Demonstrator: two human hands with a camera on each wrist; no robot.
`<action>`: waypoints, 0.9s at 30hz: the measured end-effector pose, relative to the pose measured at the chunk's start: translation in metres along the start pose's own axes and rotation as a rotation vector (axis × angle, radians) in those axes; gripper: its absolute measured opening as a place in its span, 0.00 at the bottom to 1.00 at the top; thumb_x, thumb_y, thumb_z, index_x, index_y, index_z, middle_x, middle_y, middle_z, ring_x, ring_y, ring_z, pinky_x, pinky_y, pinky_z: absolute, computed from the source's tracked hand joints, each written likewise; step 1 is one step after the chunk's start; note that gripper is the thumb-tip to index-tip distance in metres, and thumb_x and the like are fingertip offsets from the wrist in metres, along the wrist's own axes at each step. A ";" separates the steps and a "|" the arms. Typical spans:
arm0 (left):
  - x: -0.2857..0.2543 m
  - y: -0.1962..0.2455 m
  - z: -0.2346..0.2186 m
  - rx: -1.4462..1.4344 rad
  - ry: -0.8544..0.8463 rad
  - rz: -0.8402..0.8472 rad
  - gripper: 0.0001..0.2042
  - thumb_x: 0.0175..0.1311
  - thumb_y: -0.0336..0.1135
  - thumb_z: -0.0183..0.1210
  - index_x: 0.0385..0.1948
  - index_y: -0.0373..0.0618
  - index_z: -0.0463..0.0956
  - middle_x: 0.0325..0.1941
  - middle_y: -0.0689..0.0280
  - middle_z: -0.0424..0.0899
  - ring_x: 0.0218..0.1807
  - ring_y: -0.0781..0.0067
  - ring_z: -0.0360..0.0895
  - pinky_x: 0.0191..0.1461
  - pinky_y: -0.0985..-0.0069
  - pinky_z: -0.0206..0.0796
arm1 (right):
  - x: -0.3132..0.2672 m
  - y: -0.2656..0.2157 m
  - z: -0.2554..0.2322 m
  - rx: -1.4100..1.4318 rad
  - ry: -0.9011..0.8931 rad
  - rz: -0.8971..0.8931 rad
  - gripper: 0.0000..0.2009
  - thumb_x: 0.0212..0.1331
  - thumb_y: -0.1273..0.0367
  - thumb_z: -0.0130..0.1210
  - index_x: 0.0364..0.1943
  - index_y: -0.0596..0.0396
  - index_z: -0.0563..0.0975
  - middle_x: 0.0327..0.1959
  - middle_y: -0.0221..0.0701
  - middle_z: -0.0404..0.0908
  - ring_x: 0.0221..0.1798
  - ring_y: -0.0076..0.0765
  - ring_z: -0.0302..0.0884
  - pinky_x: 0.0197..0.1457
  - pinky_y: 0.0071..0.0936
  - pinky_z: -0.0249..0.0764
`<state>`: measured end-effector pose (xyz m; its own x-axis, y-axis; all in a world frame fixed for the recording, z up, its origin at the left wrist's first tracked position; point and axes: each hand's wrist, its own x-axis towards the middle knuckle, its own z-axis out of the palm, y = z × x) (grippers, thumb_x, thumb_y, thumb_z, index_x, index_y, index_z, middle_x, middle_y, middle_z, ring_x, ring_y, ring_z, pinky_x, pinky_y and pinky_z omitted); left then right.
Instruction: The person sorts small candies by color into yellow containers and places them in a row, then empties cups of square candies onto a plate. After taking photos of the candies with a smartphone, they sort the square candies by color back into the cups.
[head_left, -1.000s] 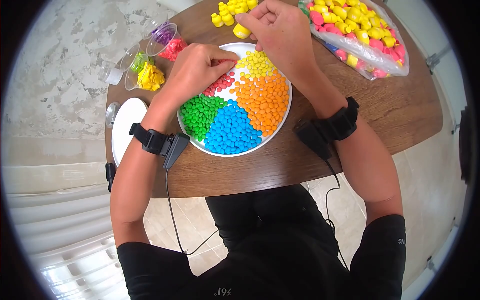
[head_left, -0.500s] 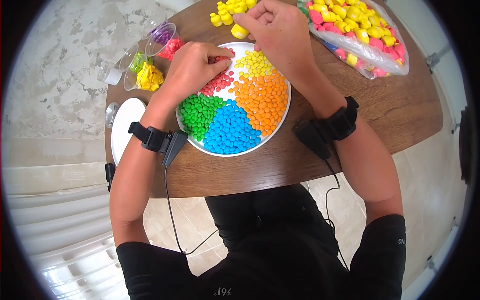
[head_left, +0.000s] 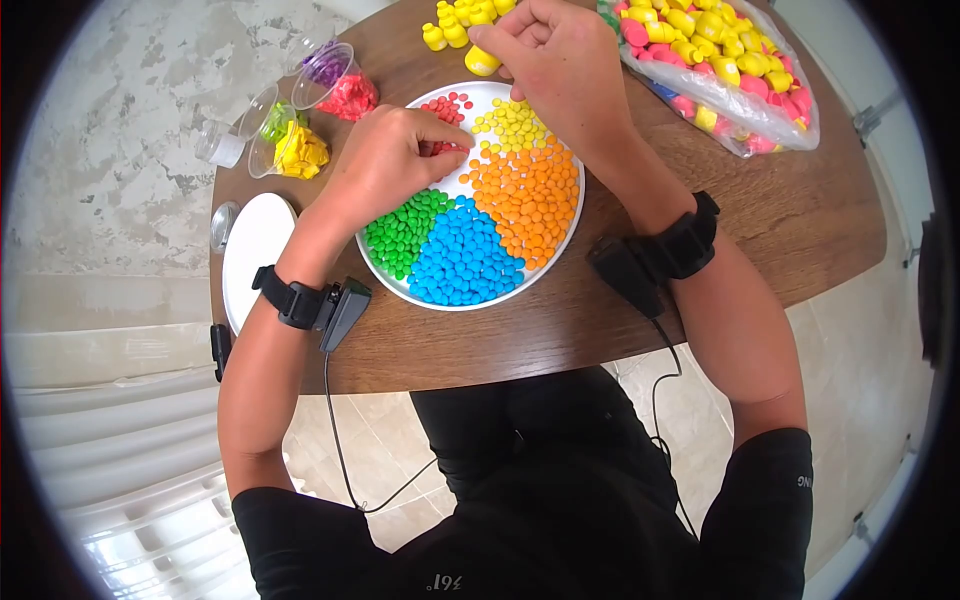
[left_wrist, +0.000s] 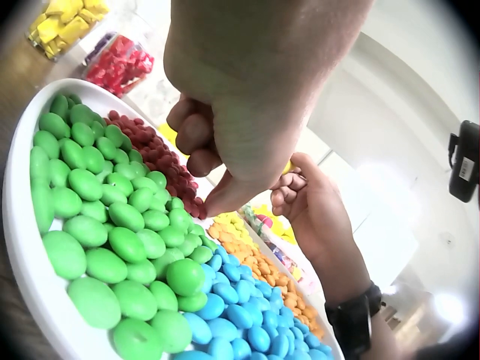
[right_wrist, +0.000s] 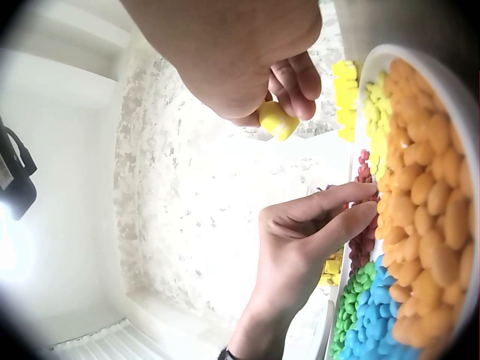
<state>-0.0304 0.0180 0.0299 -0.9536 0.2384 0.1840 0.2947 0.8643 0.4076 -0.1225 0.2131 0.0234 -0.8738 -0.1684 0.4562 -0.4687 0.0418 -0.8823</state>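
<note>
On the round white plate (head_left: pixel 372 262) lie sectors of red candies (head_left: pixel 447 104), yellow candies (head_left: pixel 512 128), orange candies (head_left: pixel 530 200), blue candies (head_left: pixel 463 262) and green candies (head_left: pixel 402 232). The left hand (head_left: pixel 395 155) is over the red sector; its thumb and forefinger, fairly straight in the right wrist view, touch the red candies (right_wrist: pixel 363 244). Above the plate's far edge, the right hand (head_left: pixel 570 80) grips a small yellow bottle (head_left: pixel 482 62), which shows between thumb and fingers in the right wrist view (right_wrist: pixel 277 120).
More yellow bottles (head_left: pixel 455 32) stand behind the plate. A plastic bag (head_left: pixel 745 110) of yellow and pink pieces lies back right. Clear cups with yellow pieces (head_left: pixel 300 153), red pieces (head_left: pixel 350 98), green and purple pieces stand at left, near a white lid (head_left: pixel 262 240).
The left hand has moved nearer the plate's middle, uncovering red candies by the far rim. The right hand stays almost still with the yellow bottle.
</note>
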 end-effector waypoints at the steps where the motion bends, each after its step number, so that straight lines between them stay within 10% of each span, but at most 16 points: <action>1: 0.000 0.002 -0.003 0.044 -0.053 -0.058 0.09 0.59 0.29 0.71 0.41 0.43 0.91 0.32 0.57 0.90 0.29 0.67 0.85 0.36 0.71 0.75 | 0.000 0.000 0.000 0.000 0.001 0.000 0.13 0.58 0.69 0.70 0.27 0.68 0.80 0.20 0.42 0.80 0.23 0.33 0.77 0.30 0.32 0.72; 23: 0.005 0.007 -0.001 0.122 -0.040 0.013 0.09 0.57 0.30 0.68 0.38 0.48 0.92 0.26 0.56 0.87 0.28 0.55 0.85 0.36 0.64 0.76 | 0.001 0.003 0.002 0.012 0.005 -0.021 0.13 0.58 0.68 0.70 0.27 0.67 0.80 0.20 0.41 0.80 0.23 0.32 0.77 0.30 0.32 0.71; 27: 0.005 0.015 -0.001 0.132 -0.062 0.036 0.09 0.60 0.26 0.69 0.41 0.39 0.90 0.29 0.54 0.89 0.27 0.65 0.83 0.35 0.69 0.75 | 0.001 0.000 0.000 0.012 -0.007 0.014 0.13 0.58 0.69 0.70 0.26 0.67 0.80 0.20 0.41 0.80 0.23 0.32 0.77 0.30 0.32 0.72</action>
<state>-0.0304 0.0316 0.0378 -0.9457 0.2936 0.1392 0.3220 0.9045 0.2796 -0.1237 0.2133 0.0237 -0.8793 -0.1744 0.4432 -0.4550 0.0326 -0.8899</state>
